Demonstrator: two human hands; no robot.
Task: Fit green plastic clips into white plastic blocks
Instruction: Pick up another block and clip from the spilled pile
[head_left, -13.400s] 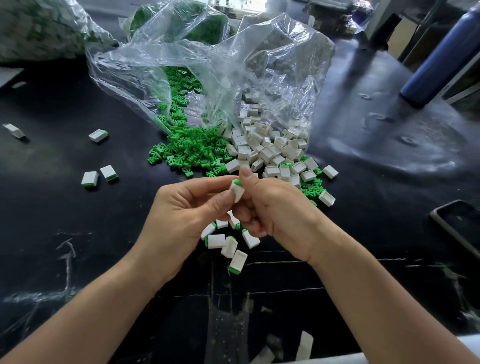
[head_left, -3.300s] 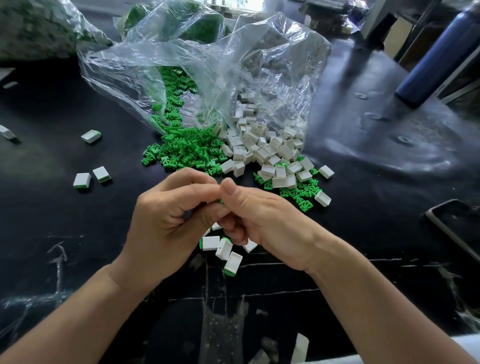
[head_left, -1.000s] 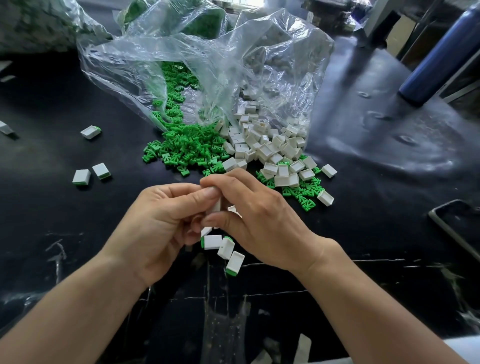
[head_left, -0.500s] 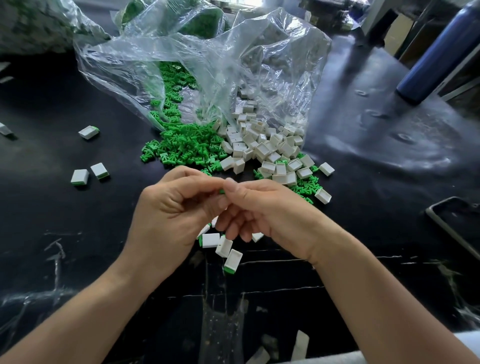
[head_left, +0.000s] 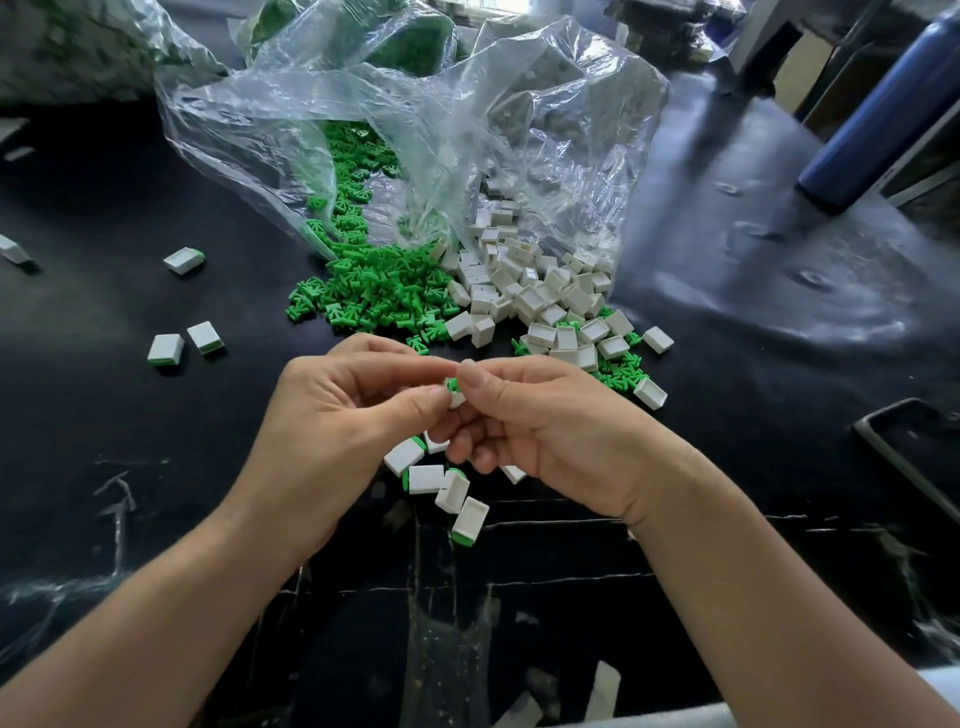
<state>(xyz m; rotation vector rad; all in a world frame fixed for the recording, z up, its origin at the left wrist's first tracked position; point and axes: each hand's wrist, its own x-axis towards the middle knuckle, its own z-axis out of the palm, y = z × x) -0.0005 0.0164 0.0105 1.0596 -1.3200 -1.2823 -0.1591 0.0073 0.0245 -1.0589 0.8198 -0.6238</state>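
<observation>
Fingers (head_left: 498, 371) pinch a white block (head_left: 457, 399) above a scuffed black table (head_left: 156, 467).

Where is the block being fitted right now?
Head view, centre: the block, clip on top, is pinched between the left hand and right hand, above the finished blocks.

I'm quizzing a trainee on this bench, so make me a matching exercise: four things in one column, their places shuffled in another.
1 clip pile
2 bottle
3 held block
4 block pair

A far right, at the back
B alone, left of both piles
C between left hand and right hand
D just left of the block pile

Pairs: 1-D, 2-A, 3-C, 4-B
</observation>
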